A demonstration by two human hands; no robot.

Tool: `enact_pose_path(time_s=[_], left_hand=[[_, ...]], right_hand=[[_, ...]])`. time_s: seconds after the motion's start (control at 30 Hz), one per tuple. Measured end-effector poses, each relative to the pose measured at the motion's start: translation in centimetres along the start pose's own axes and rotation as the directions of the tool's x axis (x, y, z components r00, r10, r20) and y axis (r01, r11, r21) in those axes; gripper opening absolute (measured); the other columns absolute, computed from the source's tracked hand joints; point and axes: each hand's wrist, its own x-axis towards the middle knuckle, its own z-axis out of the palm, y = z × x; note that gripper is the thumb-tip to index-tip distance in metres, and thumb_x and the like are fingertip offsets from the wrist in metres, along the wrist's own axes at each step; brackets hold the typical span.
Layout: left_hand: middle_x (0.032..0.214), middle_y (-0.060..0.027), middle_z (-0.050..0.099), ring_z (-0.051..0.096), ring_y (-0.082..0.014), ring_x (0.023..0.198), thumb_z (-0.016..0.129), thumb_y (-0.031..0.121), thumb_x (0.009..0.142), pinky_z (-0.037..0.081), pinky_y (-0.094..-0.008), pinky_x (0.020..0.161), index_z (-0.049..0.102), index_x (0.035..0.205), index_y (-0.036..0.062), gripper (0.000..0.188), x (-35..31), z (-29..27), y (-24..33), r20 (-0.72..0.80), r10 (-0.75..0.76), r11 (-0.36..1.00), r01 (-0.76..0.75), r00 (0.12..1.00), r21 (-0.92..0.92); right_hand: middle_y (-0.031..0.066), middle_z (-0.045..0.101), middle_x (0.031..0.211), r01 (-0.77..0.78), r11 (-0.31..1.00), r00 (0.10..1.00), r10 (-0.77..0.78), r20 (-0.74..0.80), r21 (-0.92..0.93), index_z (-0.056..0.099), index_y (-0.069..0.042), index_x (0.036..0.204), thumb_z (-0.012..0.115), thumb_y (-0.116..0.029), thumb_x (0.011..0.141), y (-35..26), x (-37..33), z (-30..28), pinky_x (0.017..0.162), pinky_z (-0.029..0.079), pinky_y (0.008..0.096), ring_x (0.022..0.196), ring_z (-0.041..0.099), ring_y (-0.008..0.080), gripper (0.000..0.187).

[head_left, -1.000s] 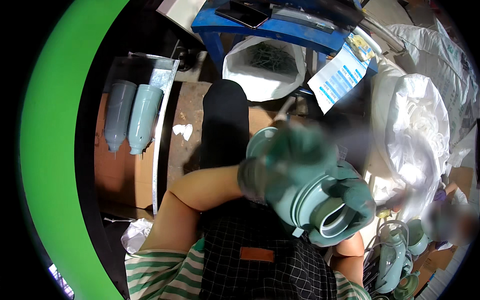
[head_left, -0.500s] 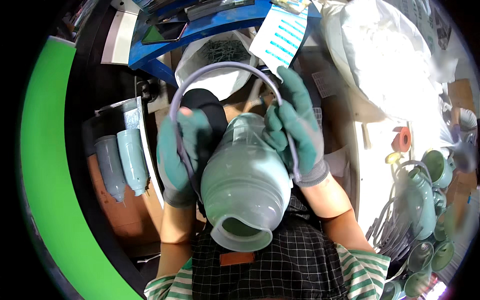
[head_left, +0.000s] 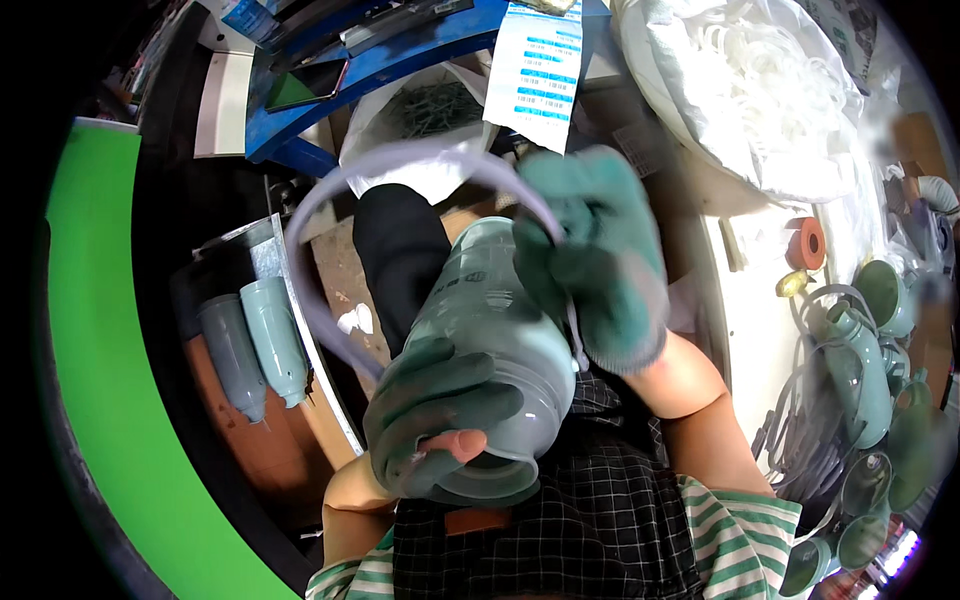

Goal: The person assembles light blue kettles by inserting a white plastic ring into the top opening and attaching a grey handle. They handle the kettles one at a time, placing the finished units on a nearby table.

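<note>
A translucent pale-green plastic bottle [head_left: 490, 295] lies tilted over my lap, its wide mouth facing me. My left hand [head_left: 430, 410], in a green and grey work glove with one bare fingertip showing, wraps round the bottle beside its mouth. From the bottle's sides rises a curved lilac-grey handle [head_left: 310, 270], slightly blurred. My gloved right hand [head_left: 605, 265] is closed on the handle's right part, close to the bottle's side. Its exact finger grip is partly smeared by motion.
At left, two bottles, one grey [head_left: 232, 350] and one green [head_left: 272, 335], lie in a tray. Right: a bench [head_left: 745, 330] with an orange tape roll [head_left: 806, 243], green bottles [head_left: 860, 385] and grey handles. Behind: a blue table [head_left: 395, 55], a white sack [head_left: 650, 70], a label sheet [head_left: 545, 80].
My left hand has moved from the handle's left side down onto the bottle near its mouth. The handle has swung left and spread wider; my right hand has closed on its right part.
</note>
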Motion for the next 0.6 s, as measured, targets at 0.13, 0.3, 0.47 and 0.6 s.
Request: enact_pose_path(time_s=[0.13, 0.3, 0.47, 0.6], left_hand=[[0.12, -0.0122, 0.073, 0.068, -0.0353, 0.114, 0.076, 0.029, 0.092, 0.055, -0.051, 0.099, 0.064, 0.132, 0.0087, 0.046, -1.0, -0.5, -1.7, -0.043, -0.414, 0.88, 0.387, 0.91, -0.274], [0.114, -0.0131, 0.072, 0.068, -0.0342, 0.108, 0.075, 0.031, 0.092, 0.055, -0.0483, 0.095, 0.066, 0.124, 0.0053, 0.042, -4.0, -3.4, -7.8, -0.276, -0.598, 0.787, 0.487, 0.753, -0.379], [0.108, -0.0139, 0.072, 0.067, -0.0332, 0.102, 0.074, 0.034, 0.091, 0.055, -0.0457, 0.091, 0.067, 0.115, 0.0019, 0.04, -6.2, -4.5, -16.2, -0.328, -0.789, 0.591, 0.496, 0.519, -0.636], [0.103, -0.0146, 0.071, 0.067, -0.0324, 0.098, 0.074, 0.035, 0.091, 0.055, -0.0435, 0.088, 0.069, 0.109, -0.0008, 0.041, -8.3, -4.0, -25.1, -0.354, -0.894, 0.435, 0.35, 0.273, -0.829]], right_hand=[[0.0127, 0.065, 0.113, 0.325, 0.933, 0.941, -0.305, 0.144, -0.151, 0.05, 0.001, 0.137, 0.068, -0.008, 0.088, -1.0, 0.2, -0.2, 0.087, 0.055, 0.0322, 0.098, 0.066, 0.0175, 0.053], [0.0119, 0.05, 0.141, 0.059, 0.853, 0.914, -0.255, -0.316, -0.518, 0.034, -0.001, 0.155, 0.083, -0.015, 0.088, 2.9, -0.7, -8.6, 0.105, 0.048, 0.0321, 0.128, 0.05, 0.0188, 0.084], [0.0123, 0.056, 0.138, -0.144, 0.801, 0.811, -0.241, -0.533, -0.581, 0.045, 0.002, 0.149, 0.078, -0.017, 0.092, -0.6, -4.0, -16.2, 0.105, 0.049, 0.0328, 0.126, 0.055, 0.0192, 0.068], [0.0129, 0.054, 0.142, -0.246, 0.22, 0.754, -0.569, -0.329, -0.944, 0.046, 0.002, 0.148, 0.074, -0.018, 0.095, -10.2, -5.4, -26.6, 0.107, 0.049, 0.0338, 0.127, 0.055, 0.0203, 0.063]])
